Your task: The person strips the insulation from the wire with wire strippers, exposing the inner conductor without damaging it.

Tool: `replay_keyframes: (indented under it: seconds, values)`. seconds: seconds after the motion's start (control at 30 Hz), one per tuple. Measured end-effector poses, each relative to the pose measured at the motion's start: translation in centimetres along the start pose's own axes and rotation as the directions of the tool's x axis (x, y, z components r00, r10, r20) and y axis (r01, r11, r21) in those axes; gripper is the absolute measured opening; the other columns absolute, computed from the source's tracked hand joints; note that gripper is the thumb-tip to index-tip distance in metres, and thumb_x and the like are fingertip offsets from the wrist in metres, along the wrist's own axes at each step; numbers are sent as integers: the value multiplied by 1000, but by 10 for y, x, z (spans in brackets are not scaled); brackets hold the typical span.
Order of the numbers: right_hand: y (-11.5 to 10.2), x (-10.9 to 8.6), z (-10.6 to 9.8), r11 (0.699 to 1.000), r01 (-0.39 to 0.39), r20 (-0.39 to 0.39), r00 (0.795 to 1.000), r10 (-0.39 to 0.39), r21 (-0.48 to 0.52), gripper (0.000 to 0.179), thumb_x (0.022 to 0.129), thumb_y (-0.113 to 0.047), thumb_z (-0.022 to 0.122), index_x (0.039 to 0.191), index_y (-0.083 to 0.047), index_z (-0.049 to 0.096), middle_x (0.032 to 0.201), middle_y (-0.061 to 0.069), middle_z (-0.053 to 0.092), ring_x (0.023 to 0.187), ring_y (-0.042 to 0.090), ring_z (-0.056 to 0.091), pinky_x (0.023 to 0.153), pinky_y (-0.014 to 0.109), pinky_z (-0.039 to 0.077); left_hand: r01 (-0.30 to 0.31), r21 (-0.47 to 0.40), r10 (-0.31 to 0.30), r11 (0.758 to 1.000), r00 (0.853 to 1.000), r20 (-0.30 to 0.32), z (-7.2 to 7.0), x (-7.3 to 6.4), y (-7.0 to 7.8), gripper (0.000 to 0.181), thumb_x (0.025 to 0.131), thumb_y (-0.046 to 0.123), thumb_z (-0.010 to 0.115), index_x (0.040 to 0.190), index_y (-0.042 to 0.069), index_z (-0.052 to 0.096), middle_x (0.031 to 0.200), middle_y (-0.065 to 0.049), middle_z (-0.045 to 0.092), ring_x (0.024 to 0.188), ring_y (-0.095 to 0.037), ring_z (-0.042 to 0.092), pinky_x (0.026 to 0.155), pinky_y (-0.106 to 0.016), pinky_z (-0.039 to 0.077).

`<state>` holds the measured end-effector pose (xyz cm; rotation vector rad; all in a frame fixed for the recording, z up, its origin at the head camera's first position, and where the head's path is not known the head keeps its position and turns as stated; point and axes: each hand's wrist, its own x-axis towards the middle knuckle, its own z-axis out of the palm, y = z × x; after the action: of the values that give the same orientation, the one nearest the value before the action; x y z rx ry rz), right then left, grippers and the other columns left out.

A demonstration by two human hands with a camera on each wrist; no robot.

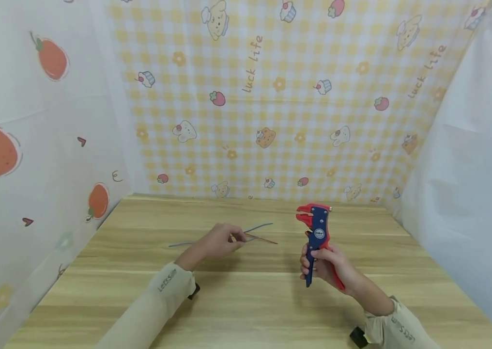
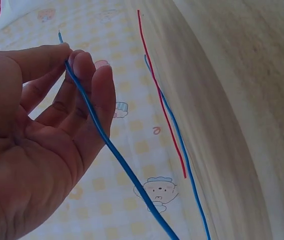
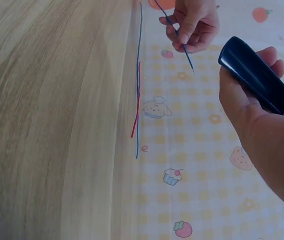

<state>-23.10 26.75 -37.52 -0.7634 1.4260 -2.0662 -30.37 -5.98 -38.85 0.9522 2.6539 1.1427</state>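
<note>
My left hand (image 1: 220, 240) pinches a blue wire (image 2: 124, 164) between thumb and fingertips, close to one end. A short, thin tip of that wire sticks out past the fingers, and the rest runs back across the palm. In my right hand (image 1: 330, 266) is a wire stripper (image 1: 317, 232) with a dark blue body and red jaws, gripped round its handles and held upright. Its jaws stand apart with no wire between them. Behind the left hand a second blue wire (image 2: 181, 137) and a red wire (image 2: 163, 105) lie crossed on the wooden table.
The wood-grain table (image 1: 250, 310) reaches back to a yellow checked cloth (image 1: 246, 116) with cartoon prints. White cloth (image 1: 468, 169) hangs along the right side, and a fruit-printed cloth (image 1: 54, 145) closes off the left.
</note>
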Motion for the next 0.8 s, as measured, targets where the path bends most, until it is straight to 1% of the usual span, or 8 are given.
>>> replay_keyframes:
  seconds: [0.1,0.23,0.33,0.43,0.57,0.7,0.8]
  values:
    - [0,0,0,1000,-11,2,1000,11,-5,22,102,-2,28,114,-2,46,94,4,62,88,19,64,91,44,53,3,19,-4,1000,1000,16,2,1,-2,9,96,7,65,101,4,72,94,1,67,73,-11,60,66,-27,52]
    - [0,0,1,1000,-18,3,1000,18,-9,21,102,-2,29,114,-1,46,93,4,61,88,19,63,91,44,52,-20,40,19,999,999,45,6,3,-3,6,94,6,66,97,4,72,93,1,67,76,-12,60,67,-28,52]
    - [-1,0,1,1000,-15,0,1000,15,-11,21,102,-3,28,114,-1,45,93,4,61,88,19,63,91,44,53,-28,84,23,996,998,57,9,5,-3,6,94,7,67,95,7,73,94,2,68,81,-11,60,71,-31,52]
    - [-2,0,1,1000,-22,-4,1000,22,-10,21,102,-3,29,114,-2,45,94,4,61,88,19,63,91,44,52,11,138,-18,990,999,50,11,6,-2,7,94,11,68,94,13,75,94,5,68,83,-11,60,76,-34,51]
    - [-1,-1,1,999,-30,-5,1000,30,-12,21,102,-2,28,114,-2,46,94,5,61,88,19,63,91,44,52,63,182,-70,981,997,36,15,7,-3,8,93,12,68,92,17,75,96,6,69,87,-13,61,80,-38,51]
    - [-1,-1,1,999,-38,-17,999,38,-17,21,102,-3,29,113,-1,47,93,5,62,88,19,63,91,43,52,60,212,-71,975,997,41,19,8,-7,9,92,13,68,91,20,74,96,8,69,91,-14,63,80,-40,52]
    - [0,-1,0,999,-38,-5,999,38,-13,22,102,-2,29,113,-2,48,94,5,62,88,20,63,91,43,52,51,236,-64,970,997,46,21,10,-7,8,92,15,69,91,21,74,96,9,68,91,-13,63,80,-39,52]
